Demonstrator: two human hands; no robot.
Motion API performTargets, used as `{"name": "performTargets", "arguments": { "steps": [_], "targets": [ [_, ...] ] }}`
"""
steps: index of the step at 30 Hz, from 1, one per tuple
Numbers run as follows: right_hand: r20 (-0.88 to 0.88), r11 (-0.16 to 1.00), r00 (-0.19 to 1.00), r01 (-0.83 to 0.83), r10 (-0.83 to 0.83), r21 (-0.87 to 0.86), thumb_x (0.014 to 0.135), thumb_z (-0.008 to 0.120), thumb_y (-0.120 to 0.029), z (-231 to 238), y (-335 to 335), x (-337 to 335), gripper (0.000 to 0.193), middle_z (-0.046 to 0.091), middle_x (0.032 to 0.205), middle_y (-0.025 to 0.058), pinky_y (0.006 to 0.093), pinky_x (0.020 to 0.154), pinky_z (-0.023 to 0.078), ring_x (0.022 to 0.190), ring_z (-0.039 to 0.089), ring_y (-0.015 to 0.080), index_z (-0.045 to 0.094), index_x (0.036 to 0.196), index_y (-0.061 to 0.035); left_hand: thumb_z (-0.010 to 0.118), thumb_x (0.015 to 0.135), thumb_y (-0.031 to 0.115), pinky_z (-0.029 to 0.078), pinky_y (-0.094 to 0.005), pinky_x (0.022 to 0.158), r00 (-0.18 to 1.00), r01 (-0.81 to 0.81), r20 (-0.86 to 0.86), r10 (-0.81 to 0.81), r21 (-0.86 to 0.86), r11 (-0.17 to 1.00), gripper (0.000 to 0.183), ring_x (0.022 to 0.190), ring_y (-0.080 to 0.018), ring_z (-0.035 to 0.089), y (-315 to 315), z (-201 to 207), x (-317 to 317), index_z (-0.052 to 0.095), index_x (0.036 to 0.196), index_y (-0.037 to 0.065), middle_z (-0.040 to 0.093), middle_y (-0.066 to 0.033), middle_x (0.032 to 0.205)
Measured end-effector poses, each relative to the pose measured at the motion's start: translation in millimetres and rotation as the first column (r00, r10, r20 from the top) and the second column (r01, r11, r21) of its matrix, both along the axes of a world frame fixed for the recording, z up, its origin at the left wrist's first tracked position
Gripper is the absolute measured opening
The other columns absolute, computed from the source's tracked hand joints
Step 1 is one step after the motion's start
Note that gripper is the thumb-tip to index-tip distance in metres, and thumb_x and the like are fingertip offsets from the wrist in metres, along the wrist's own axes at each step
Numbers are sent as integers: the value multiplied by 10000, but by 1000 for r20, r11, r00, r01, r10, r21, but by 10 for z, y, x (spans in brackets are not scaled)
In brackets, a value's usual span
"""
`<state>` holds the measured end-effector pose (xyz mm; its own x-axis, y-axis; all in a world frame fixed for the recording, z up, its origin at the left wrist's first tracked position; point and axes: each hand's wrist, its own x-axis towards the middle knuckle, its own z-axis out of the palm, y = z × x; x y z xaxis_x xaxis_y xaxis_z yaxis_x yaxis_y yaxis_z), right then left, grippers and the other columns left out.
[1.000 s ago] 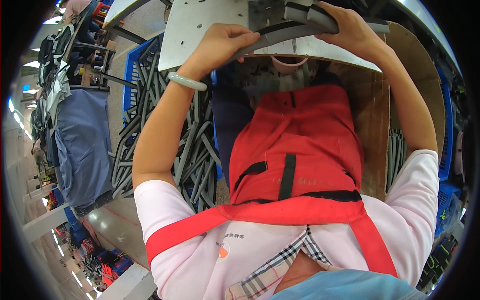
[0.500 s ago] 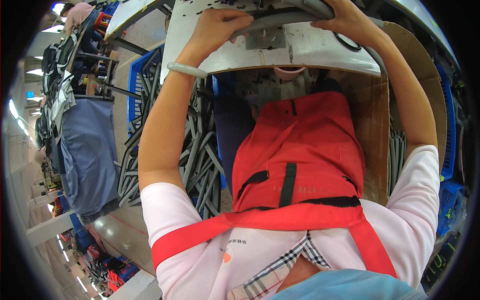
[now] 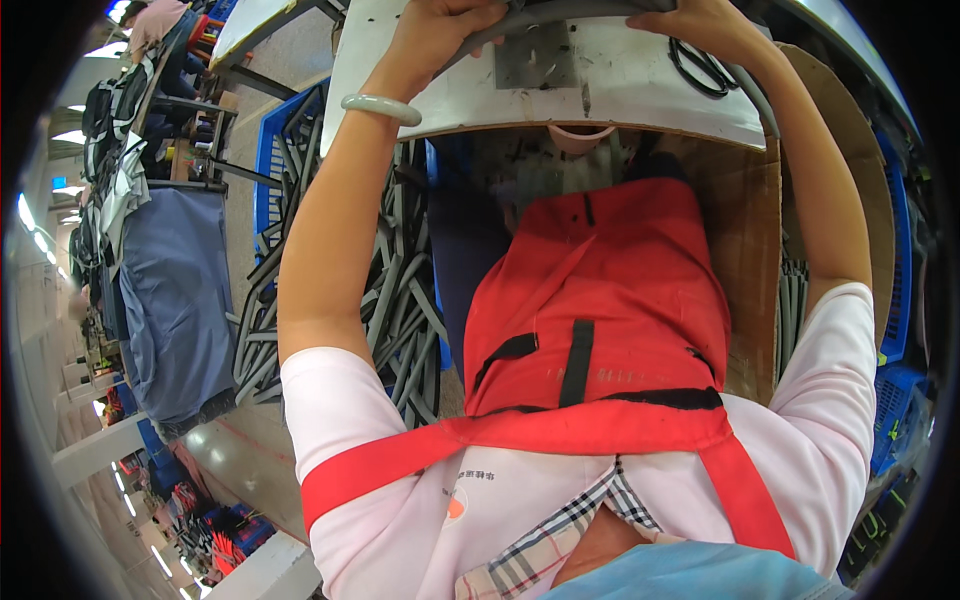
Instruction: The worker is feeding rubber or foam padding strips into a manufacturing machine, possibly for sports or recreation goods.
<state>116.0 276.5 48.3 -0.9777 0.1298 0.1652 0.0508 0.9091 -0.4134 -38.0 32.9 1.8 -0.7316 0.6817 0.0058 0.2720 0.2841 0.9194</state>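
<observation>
A curved grey tube spans the top edge of the picture above the white worktable. My left hand is closed on its left end, thumb and fingers pinching it. On the tube's right part, my right hand is closed too, partly cut off by the picture's edge. Below the tube a dark square plate lies on the tabletop among small black scraps. A black looped thing lies near my right wrist; its kind is unclear.
Left of my legs, a blue crate holds many bent grey tubes. At the right stands a cardboard box with more grey tubes. Blue crates sit beyond it. Far left, a person is near a rack.
Both hands have moved away from me, toward the top edge, with the grey tube. Less of the tube shows now, and more of the plate and the black looped thing is visible.
</observation>
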Motion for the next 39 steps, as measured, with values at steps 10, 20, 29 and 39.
{"name": "performTargets", "arguments": {
  "steps": [10,20,29,39],
  "targets": [
    [-46,992,995,96,-92,81,748,791,-302,54,-93,148,640,661,1105,256,392,912,473,1052,631,332,579,1221,73,658,941,215,400,-241,525,990,11,-138,-2,60,998,268,581,-80,520,-36,72,166,731,992,-38,643,-12,715],
    [-178,911,905,-346,387,225,717,693,-70,-482,-871,415,344,620,1044,173,399,881,502,992,602,375,605,1050,-61,664,920,208,467,-275,508,986,148,-59,-153,-90,985,247,587,-101,580,-282,-158,142,701,913,-36,653,-38,699],
    [192,886,918,-388,347,256,771,646,-63,-852,-1358,316,236,680,946,187,469,781,532,921,662,371,610,999,-12,632,941,320,483,-239,675,937,341,78,-339,-4,940,338,714,-113,607,-356,-634,426,738,1017,9,715,-69,854],
    [55,998,997,-60,59,14,788,744,-215,-371,-293,454,703,599,1195,276,425,949,454,1126,578,399,433,1373,18,657,908,265,513,-260,695,971,182,-143,-192,-76,980,283,728,-151,667,-507,-193,449,744,1048,35,735,-74,851]
  ]
}}
